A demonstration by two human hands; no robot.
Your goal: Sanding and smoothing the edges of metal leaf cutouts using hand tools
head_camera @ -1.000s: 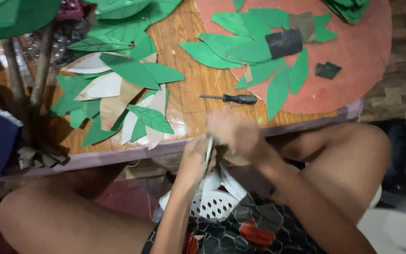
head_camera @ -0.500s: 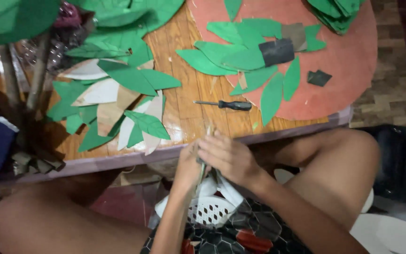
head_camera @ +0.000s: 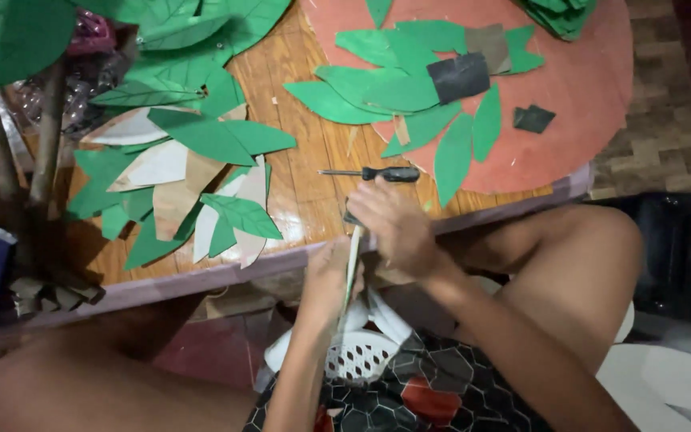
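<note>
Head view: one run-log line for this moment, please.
left hand grip: thin pale stick | right hand grip: stick's upper end | screwdriver: lying on wooden table | green paper leaves: scattered

Screwdriver (head_camera: 373, 174) — green paper leaves (head_camera: 201, 136) nearby.

A thin, pale, stick-like strip (head_camera: 353, 260) — its material too blurred to tell — stands nearly upright, leaning slightly, just below the near edge of the wooden table. Its upper end is dark and pinched in fingers; its lower part is clasped — the bottom end hidden.
</note>
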